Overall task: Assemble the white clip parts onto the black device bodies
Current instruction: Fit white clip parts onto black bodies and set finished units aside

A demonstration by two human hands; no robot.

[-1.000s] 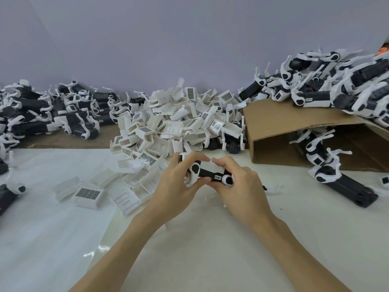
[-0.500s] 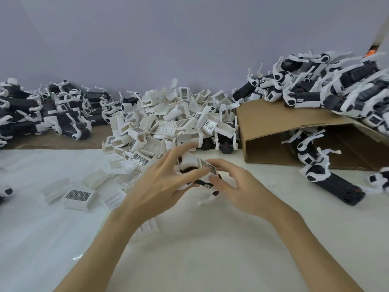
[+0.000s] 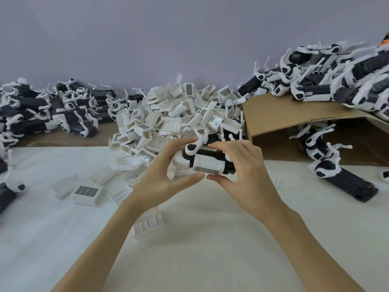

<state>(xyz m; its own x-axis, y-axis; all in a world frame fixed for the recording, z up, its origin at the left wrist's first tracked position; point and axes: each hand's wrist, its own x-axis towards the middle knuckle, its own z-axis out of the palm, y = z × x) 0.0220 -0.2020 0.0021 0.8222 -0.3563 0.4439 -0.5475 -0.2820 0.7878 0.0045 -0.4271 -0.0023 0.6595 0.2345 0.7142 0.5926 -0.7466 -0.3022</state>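
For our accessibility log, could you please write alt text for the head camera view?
Both hands, left hand and right hand, grip a black device body with a white clip part on it, before a heap of white clips and a cardboard box.

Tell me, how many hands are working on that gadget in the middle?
2. The left hand grips the white end of the black device, and the right hand pinches its other end, in front of the pile of white clips. None appear hidden.

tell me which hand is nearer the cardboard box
Right. The right hand grips the device just in front of the cardboard box; the left hand holds its far end, farther left.
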